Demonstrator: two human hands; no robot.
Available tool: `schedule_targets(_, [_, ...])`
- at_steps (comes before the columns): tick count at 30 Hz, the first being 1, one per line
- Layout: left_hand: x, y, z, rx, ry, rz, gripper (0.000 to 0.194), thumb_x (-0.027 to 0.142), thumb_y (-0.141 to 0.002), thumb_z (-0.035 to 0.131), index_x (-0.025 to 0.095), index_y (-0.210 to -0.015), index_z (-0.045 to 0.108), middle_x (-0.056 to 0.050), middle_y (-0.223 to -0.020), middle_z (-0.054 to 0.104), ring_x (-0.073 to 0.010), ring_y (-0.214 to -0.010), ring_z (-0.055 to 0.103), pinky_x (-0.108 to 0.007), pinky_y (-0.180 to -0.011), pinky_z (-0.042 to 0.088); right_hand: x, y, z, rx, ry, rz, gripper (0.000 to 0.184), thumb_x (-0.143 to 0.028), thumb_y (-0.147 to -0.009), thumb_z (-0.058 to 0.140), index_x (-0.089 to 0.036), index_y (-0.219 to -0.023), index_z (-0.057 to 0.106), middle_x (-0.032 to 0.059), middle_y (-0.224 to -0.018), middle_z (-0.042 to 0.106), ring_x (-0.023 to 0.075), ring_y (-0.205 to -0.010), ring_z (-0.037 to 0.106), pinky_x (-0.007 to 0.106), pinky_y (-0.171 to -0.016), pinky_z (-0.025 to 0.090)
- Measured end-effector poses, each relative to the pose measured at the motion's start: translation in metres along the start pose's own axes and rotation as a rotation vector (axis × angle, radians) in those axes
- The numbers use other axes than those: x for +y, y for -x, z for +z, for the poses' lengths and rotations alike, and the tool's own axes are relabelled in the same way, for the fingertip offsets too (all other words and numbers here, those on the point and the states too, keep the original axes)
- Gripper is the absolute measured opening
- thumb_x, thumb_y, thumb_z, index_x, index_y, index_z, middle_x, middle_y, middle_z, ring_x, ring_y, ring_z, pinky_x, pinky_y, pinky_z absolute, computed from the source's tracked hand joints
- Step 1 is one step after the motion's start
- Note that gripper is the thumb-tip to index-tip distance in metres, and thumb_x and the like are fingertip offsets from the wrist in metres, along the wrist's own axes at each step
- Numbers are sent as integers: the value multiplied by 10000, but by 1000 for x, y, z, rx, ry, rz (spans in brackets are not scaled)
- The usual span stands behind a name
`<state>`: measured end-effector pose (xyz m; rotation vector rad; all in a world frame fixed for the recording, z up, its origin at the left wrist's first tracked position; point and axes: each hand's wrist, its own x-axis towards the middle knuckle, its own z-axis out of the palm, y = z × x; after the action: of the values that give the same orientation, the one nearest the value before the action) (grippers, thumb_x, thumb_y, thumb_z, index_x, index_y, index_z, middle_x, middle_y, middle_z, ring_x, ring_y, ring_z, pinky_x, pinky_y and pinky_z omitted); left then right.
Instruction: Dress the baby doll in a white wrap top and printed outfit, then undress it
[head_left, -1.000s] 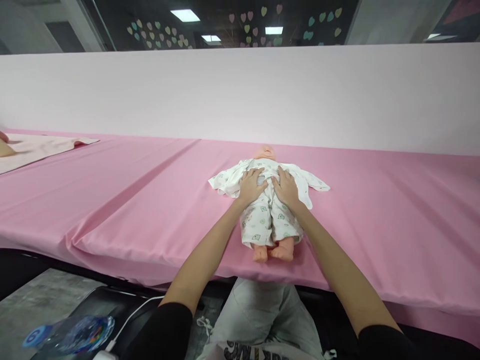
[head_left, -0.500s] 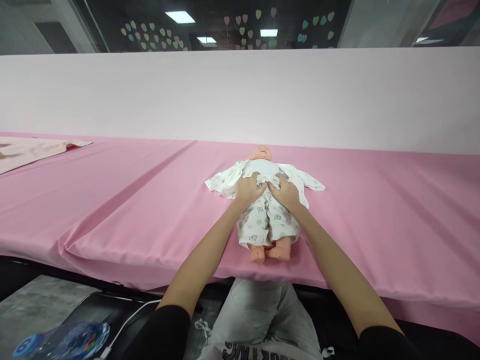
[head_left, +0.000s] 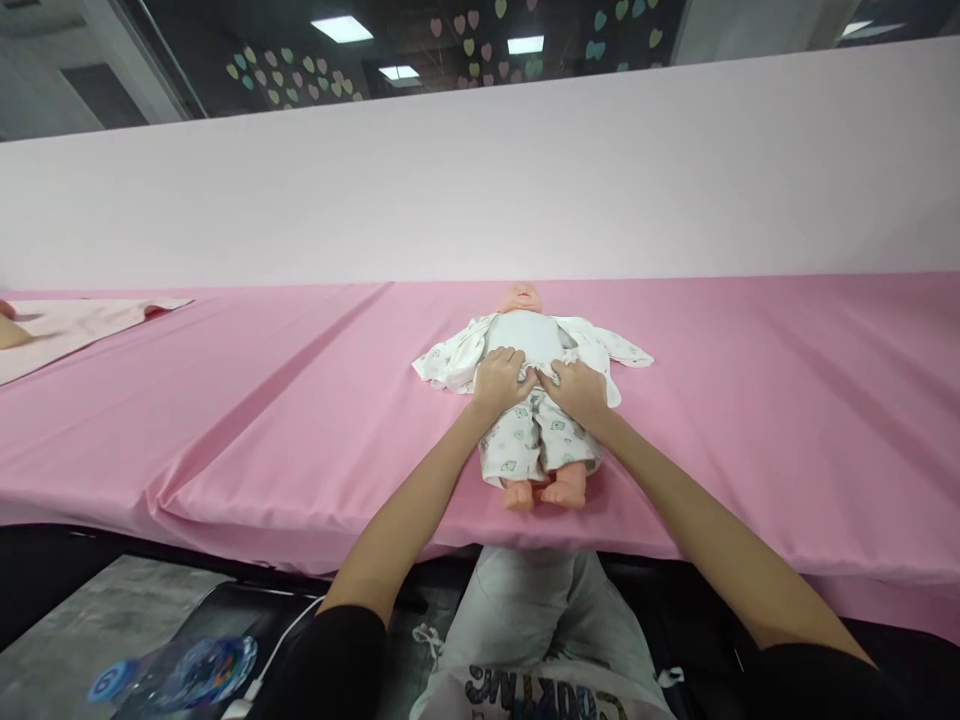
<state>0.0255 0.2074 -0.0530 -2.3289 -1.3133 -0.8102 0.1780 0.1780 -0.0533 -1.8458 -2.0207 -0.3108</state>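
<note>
A baby doll (head_left: 523, 298) lies on its back on the pink cover, feet toward me. It wears a white top (head_left: 457, 358) with its sleeves spread out and white printed trousers (head_left: 514, 447). My left hand (head_left: 501, 382) is closed on the trousers' waistband at the doll's left-of-view side, thumb pointing inward. On the other side of the waist my right hand (head_left: 576, 390) grips the same waistband, its thumb close to the left one. The fingertips are partly hidden in the gathered cloth. Both bare feet of the doll stick out below the trouser legs.
A pink cover (head_left: 300, 420) spreads over the table up to a white partition (head_left: 480, 190). At far left lies a pale cloth (head_left: 90, 325) with a skin-coloured thing cut off by the frame. A plastic bottle (head_left: 180, 672) and a white cable (head_left: 279, 640) are at lower left.
My head view has tilted and shifted slightly. Both hands stay at the doll's waist, with the fingers curled a little more over the waistband. More of the doll's belly area shows above them.
</note>
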Motion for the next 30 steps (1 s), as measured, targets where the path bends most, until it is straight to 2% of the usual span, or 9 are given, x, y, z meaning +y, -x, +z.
schedule_targets(2, [2, 5, -3, -39, -5, 10, 237, 311, -865, 382, 157, -868, 563, -79, -830, 585, -211, -832, 530, -324, -749, 394, 2, 6, 1, 119, 43, -87, 402, -479, -917, 400, -157, -919, 641, 157, -1009, 608, 294, -989, 515, 387, -815, 373])
schedule_targets(4, [3, 11, -9, -66, -6, 9, 284, 379, -871, 385, 160, -920, 560, -81, -877, 583, -215, -862, 536, -323, -749, 394, 3, 8, 1, 187, 71, -199, 329, -404, -917, 437, -136, -921, 627, 176, -1137, 560, 301, -1064, 471, 444, -938, 309])
schedule_targets(6, [3, 17, -16, -87, -18, 5, 390, 505, -852, 405, 166, -975, 552, -92, -951, 575, -236, -914, 537, -336, -773, 395, 2, 8, 1, 140, 71, -316, 233, -285, -920, 440, -122, -937, 605, 164, -1104, 577, 266, -1029, 492, 414, -983, 281])
schedule_targets(8, [3, 23, -22, -129, -40, -27, 500, 611, -818, 413, 166, -1006, 541, -106, -1007, 571, -258, -940, 544, -349, -778, 399, 0, 7, -1, 55, 65, -366, 192, -214, -922, 421, -117, -961, 582, 139, -989, 610, 241, -952, 526, 346, -919, 332])
schedule_targets(11, [7, 31, -29, -248, -63, -168, 543, 645, -835, 359, 157, -1009, 523, -109, -986, 602, -254, -872, 589, -332, -700, 411, -4, 6, -2, -43, 57, -252, 214, -291, -939, 424, -133, -1022, 542, 117, -912, 630, 238, -878, 564, 289, -713, 365])
schedule_targets(15, [13, 36, -38, -371, -57, -269, 527, 628, -870, 303, 159, -979, 515, -94, -881, 634, -245, -795, 622, -313, -639, 410, -3, 9, -2, -140, 1, -96, 232, -359, -933, 431, -176, -1053, 506, 63, -861, 653, 217, -761, 601, 265, -569, 293])
schedule_targets(21, [17, 53, -57, -309, 65, -242, 638, 739, -753, 417, 153, -997, 479, -120, -1005, 594, -253, -863, 605, -314, -668, 425, 6, 35, -9, -74, -291, -138, 348, -413, -838, 557, -164, -1069, 486, 84, -993, 613, 218, -899, 581, 263, -685, 371])
schedule_targets(27, [27, 57, -62, -469, 105, -328, 443, 607, -864, 368, 189, -904, 511, -56, -760, 640, -232, -721, 625, -289, -586, 384, 1, 54, -22, -128, -352, -10, 82, -244, -840, 522, -194, -904, 533, 14, -768, 621, 198, -740, 583, 267, -617, 359])
schedule_targets(30, [29, 64, -67, -416, 180, -294, 404, 570, -853, 432, 186, -925, 531, -65, -844, 641, -245, -809, 619, -316, -655, 425, 4, 63, -27, -144, -418, -56, 257, -385, -847, 539, -178, -999, 530, 56, -908, 622, 220, -842, 588, 299, -692, 415])
